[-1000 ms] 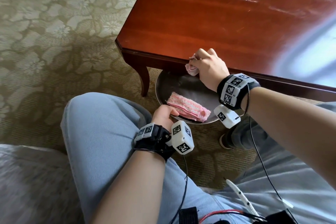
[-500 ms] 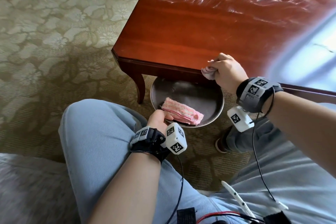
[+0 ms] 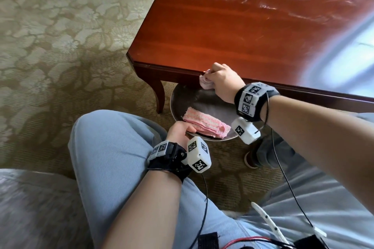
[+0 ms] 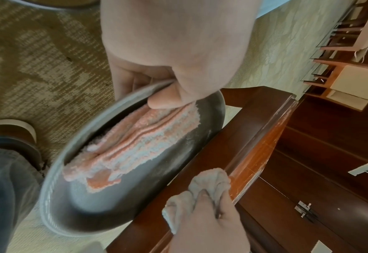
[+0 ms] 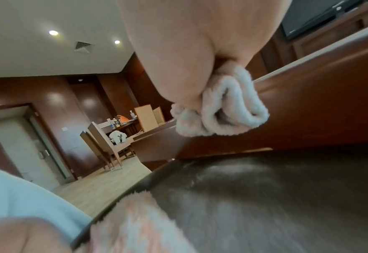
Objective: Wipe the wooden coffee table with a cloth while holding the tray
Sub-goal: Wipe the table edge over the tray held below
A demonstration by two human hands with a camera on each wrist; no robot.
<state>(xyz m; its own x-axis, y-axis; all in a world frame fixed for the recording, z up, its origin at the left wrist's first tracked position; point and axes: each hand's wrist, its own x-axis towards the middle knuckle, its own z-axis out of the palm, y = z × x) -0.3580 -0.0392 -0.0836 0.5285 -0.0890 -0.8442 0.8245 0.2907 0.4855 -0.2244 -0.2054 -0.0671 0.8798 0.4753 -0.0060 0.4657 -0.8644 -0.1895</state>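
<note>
Pink cloths number two: one folded striped pink towel (image 3: 206, 125) lies in the single round grey metal tray (image 3: 182, 99), pinched at its rim by the left hand (image 3: 179, 130); one crumpled pale cloth (image 3: 205, 82) sits bunched in the right hand (image 3: 222, 81), whose fingers (image 4: 202, 195) have slid it leftward along the reddish wooden counter (image 3: 242, 32) edge since half a second ago.

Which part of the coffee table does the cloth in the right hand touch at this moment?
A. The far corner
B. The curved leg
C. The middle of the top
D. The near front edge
D: the right hand grips the bunched cloth and presses it against the near front edge of the coffee table, directly above the tray.
</note>
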